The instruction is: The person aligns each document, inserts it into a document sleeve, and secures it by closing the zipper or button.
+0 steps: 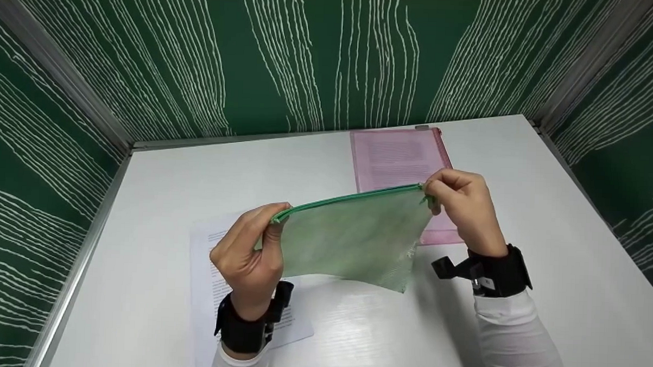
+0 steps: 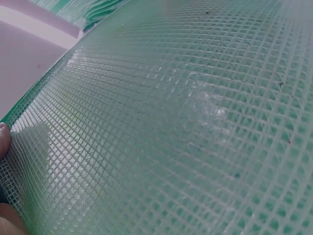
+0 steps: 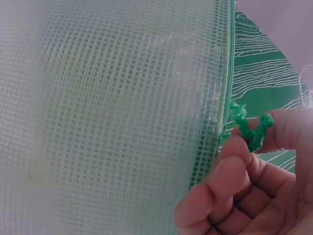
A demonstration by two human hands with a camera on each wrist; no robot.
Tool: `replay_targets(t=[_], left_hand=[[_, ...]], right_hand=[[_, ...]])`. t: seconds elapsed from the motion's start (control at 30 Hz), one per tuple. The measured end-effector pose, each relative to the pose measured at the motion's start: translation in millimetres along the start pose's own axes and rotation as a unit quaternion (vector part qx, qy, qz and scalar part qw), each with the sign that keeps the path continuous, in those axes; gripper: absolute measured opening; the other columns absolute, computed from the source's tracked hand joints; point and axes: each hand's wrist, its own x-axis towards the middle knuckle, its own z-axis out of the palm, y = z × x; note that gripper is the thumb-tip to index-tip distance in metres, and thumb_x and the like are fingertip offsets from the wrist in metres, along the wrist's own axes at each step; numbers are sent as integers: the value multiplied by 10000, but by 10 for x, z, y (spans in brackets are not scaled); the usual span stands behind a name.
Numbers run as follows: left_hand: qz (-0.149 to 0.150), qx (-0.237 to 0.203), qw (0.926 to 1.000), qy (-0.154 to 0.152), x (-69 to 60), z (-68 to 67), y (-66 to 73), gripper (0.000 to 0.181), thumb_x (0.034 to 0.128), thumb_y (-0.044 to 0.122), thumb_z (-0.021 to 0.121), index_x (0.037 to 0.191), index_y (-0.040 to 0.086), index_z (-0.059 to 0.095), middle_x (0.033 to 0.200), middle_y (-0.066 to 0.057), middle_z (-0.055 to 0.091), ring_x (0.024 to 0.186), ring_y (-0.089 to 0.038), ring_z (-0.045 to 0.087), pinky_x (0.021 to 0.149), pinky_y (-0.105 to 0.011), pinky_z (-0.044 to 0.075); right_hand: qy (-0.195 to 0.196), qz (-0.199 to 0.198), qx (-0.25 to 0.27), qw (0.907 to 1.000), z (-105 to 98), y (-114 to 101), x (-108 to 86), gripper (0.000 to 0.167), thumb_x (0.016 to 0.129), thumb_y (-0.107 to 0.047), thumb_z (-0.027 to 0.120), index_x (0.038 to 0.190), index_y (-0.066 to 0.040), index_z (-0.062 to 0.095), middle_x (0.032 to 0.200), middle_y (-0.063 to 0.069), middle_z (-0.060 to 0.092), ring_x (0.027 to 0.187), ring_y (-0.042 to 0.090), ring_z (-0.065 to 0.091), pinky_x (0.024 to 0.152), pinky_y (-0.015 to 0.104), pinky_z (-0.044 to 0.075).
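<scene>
A green mesh zipper pouch point(image 1: 352, 233) hangs above the table, its zipper edge upward and its lower edge loose. My left hand point(image 1: 253, 249) pinches the left end of the zipper edge between thumb and fingers. At the opposite end, my right hand point(image 1: 461, 204) grips the corner near the zipper. A green knotted cord point(image 3: 253, 129) shows by the right thumb and forefinger in the right wrist view. The mesh point(image 2: 161, 122) fills most of the left wrist view, with only bits of fingers point(image 2: 4, 142) at its left edge.
Under the left arm lies a printed sheet of paper point(image 1: 200, 288) on the white table point(image 1: 152, 210). A pink zipper pouch point(image 1: 398, 153) with a printed page inside lies at the back, partly behind the green pouch. Green panels point(image 1: 320, 58) with white lines border the table.
</scene>
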Motion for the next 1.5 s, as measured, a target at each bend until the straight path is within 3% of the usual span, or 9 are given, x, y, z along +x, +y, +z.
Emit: replay_targets(t=[0.33,0.7,1.5], left_hand=[[-1,-21,10000,44,79,10,92,58,780,-49,660,817,-86,686,772,-157,684,698,-224,664,662,-264,537],[53,10,9999,113,85,10,82,111,820,18,648,812,-85,689,763,-158,684,691,-217,663,652,-257,535],[29,-36,9999,106,30,-24,-2,82,797,-12,661,826,-85,686,772,-161,681,705,-215,666,657,-269,539]], right_hand=[[187,203,-51,9996,-26,12,3,133,841,7,522,772,74,614,602,12,528,508,165,472,478,267,390],[357,265,-37,9990,-64,44,12,127,824,14,535,725,67,596,560,5,507,479,165,464,454,266,358],[696,517,173,9961,-128,99,30,113,808,22,528,722,72,581,554,9,501,497,144,446,450,247,400]])
